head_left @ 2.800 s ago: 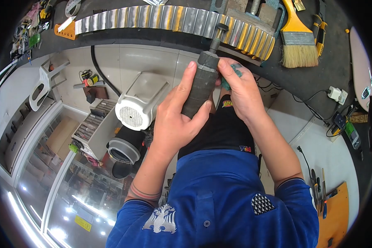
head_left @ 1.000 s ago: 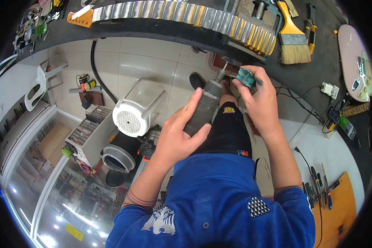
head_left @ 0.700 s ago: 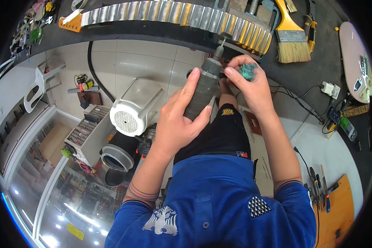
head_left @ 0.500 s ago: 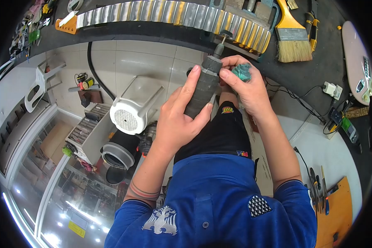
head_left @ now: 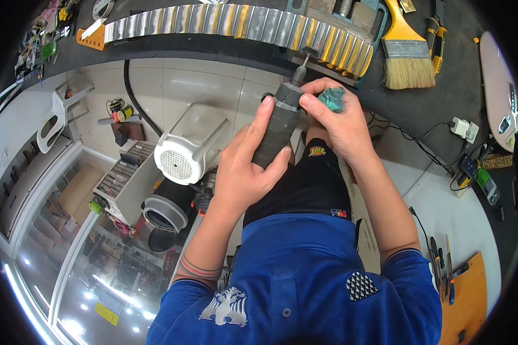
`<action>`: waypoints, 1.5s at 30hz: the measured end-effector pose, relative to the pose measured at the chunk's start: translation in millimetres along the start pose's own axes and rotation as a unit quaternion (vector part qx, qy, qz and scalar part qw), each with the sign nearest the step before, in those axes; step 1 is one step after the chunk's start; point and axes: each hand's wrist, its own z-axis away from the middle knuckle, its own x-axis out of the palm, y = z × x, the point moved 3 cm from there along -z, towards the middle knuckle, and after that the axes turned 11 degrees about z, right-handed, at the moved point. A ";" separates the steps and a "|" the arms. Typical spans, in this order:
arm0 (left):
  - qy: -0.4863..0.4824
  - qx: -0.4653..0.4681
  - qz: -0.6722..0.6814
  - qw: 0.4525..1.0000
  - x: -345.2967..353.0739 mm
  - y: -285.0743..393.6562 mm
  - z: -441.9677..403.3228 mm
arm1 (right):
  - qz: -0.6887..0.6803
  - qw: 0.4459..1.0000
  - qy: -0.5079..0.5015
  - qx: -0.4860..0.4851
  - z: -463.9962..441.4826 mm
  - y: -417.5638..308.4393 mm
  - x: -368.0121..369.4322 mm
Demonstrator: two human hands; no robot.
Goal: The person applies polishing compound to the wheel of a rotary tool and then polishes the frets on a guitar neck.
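My left hand point(head_left: 243, 167) is wrapped round the dark, worn body of a rotary tool point(head_left: 278, 129), its index finger stretched along the side. At the tool's far end, a thin shank carries a small dark disc point(head_left: 310, 50), close to the near edge of a long ridged metal strip point(head_left: 213, 22). From the picture I cannot tell whether they touch. With thumb and fingers, my right hand point(head_left: 348, 123) pinches the tool's front collar. A green lump point(head_left: 331, 99), like polishing compound, is also held in that hand.
Behind the strip's right part stands a vise point(head_left: 360, 14). A wide paintbrush point(head_left: 408, 63) and yellow-handled pliers point(head_left: 436, 43) lie on the dark bench point(head_left: 380, 95). Cables point(head_left: 420, 138) hang at the right. A white stool point(head_left: 181, 161) and a bin point(head_left: 166, 210) stand on the floor.
Both hands and the rotary tool have shifted slightly left and toward me. The grip on the tool and the green lump stays the same.
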 end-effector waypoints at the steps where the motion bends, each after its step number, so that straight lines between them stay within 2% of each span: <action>1: -0.001 -0.001 -0.001 1.000 0.8 1.6 -2.3 | -0.009 1.000 0.002 0.001 0.5 -1.0 -0.2; 7: 0.004 0.001 0.001 1.000 2.4 1.2 -1.9 | 0.030 0.999 0.003 -0.012 -1.9 -2.1 -1.0; 10: 0.008 0.008 -0.010 1.000 2.4 3.0 -4.5 | -0.012 1.000 0.008 0.020 0.5 -9.9 -0.2; 16: 0.003 0.002 0.011 1.000 3.1 3.5 -2.9 | -0.004 1.000 0.016 -0.018 0.0 -1.3 2.2; 20: 0.000 -0.003 0.009 1.000 4.1 12.3 -15.7 | -0.040 0.998 0.052 0.002 0.4 -5.2 3.6; 23: 0.030 0.035 0.016 0.999 6.4 9.1 -11.9 | -0.062 0.996 0.059 0.012 4.3 -7.3 9.4; 26: 0.020 -0.003 0.019 1.000 4.1 11.0 -7.4 | -0.060 0.996 0.060 0.016 5.6 -2.6 10.5; 31: 0.002 -0.010 0.022 1.000 4.1 24.3 -24.7 | -0.082 0.991 0.095 0.057 3.0 -12.6 13.1; 34: 0.016 -0.008 0.016 1.000 2.7 21.7 -19.0 | -0.076 0.994 0.069 0.028 5.3 -11.5 14.4; 45: -0.003 -0.049 0.009 0.999 -1.1 42.2 -37.1 | -0.164 0.980 0.069 0.087 1.2 -17.7 23.3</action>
